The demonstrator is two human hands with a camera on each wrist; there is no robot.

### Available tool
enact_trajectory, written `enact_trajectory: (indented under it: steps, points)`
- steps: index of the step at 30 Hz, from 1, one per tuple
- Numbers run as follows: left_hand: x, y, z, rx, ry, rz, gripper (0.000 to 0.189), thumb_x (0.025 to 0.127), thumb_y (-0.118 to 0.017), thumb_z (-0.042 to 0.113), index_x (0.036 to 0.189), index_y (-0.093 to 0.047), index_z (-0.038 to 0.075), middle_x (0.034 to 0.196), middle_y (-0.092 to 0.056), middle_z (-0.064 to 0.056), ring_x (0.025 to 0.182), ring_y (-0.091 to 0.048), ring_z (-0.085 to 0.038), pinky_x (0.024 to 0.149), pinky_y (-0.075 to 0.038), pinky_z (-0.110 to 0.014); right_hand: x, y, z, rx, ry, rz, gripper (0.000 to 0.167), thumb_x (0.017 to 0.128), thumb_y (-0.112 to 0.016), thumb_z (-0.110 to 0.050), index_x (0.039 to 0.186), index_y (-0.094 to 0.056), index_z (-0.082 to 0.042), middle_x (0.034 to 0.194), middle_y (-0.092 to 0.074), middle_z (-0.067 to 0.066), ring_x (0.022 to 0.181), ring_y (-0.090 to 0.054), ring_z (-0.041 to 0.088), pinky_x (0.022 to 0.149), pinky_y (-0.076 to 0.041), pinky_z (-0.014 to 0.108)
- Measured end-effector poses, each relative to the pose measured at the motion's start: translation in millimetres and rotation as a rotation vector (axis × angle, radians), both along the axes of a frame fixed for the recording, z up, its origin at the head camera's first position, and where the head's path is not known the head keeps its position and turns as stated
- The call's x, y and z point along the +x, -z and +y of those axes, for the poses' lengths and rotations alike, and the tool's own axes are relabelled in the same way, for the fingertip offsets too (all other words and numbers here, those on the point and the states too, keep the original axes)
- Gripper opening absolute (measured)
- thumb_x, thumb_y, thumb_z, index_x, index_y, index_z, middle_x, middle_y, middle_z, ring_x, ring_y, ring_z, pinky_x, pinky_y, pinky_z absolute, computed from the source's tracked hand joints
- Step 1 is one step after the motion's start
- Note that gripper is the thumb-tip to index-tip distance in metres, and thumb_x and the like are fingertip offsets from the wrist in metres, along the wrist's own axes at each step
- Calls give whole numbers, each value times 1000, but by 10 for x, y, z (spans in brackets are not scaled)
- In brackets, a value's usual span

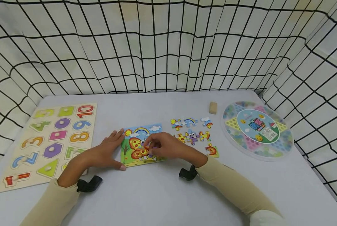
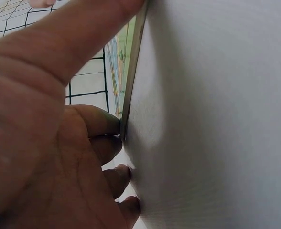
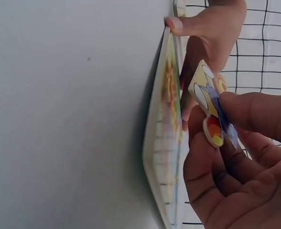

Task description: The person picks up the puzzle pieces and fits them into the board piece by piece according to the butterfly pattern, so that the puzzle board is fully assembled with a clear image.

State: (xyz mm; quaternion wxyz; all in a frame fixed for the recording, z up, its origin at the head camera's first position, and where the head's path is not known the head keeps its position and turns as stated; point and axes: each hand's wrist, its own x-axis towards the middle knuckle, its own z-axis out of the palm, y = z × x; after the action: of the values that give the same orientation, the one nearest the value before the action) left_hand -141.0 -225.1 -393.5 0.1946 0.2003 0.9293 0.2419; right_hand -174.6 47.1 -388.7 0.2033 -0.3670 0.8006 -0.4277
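Note:
A picture puzzle board [image 1: 134, 144] with a butterfly, sun and rainbow lies flat on the white table. My left hand [image 1: 107, 152] spreads along its left side, fingertips near the far corner and thumb [image 2: 59, 40] at the near corner, touching the edge. Over the board's right part, my right hand [image 1: 168, 146] pinches a jigsaw piece [image 3: 208, 98] between thumb and fingers. That piece is yellow and purple with a red-orange tab, raised above the board [image 3: 159, 119] and tilted. My right hand hides part of the board's right side in the head view.
Right of the board lie several loose jigsaw pieces [image 1: 192, 137] in rows. A small wooden block [image 1: 213, 107] sits beyond them. A round clear case [image 1: 258, 125] of colourful bits is at right, a wooden number-and-shape board [image 1: 94, 119] at left. Black wire grid [image 1: 168, 58] surrounds the table.

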Motion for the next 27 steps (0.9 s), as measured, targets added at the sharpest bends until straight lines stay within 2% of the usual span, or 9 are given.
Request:
enact_trajectory:
  steps: [12, 18, 23, 27]
  points:
    - [-23, 14, 14, 17, 12, 8, 119, 70, -83, 52, 152, -18, -6, 161, -2, -20, 145, 5, -43, 112, -5, -63, -73, 64, -78, 42, -20, 12, 18, 91, -65, 0, 108, -67, -6, 86, -65, -3, 76, -57, 8, 70, -49, 20]
    - [-43, 26, 38, 20, 19, -3, 119, 70, -83, 51, 152, -17, -6, 161, -2, -20, 145, 5, -42, 113, -4, -62, -73, 71, -112, 130, -14, 23, 19, 92, -65, -1, 109, -67, -7, 89, -65, -1, 78, -56, 9, 71, -49, 19]
    - [-31, 10, 23, 3, 17, -4, 120, 70, -83, 50, 152, -17, -7, 161, -1, -21, 145, 5, -43, 113, -4, -62, -72, 88, -192, 184, -23, 80, 19, 92, -66, -5, 111, -68, -8, 90, -64, 0, 78, -55, 8, 70, -47, 18]
    - [1, -11, -9, 2, 3, -5, 120, 70, -84, 50, 151, -17, -7, 161, -2, -20, 145, 6, -43, 113, -4, -63, -74, 89, -257, 231, -46, 171, 18, 92, -66, -7, 110, -70, -9, 88, -60, -5, 78, -52, 9, 67, -45, 18]
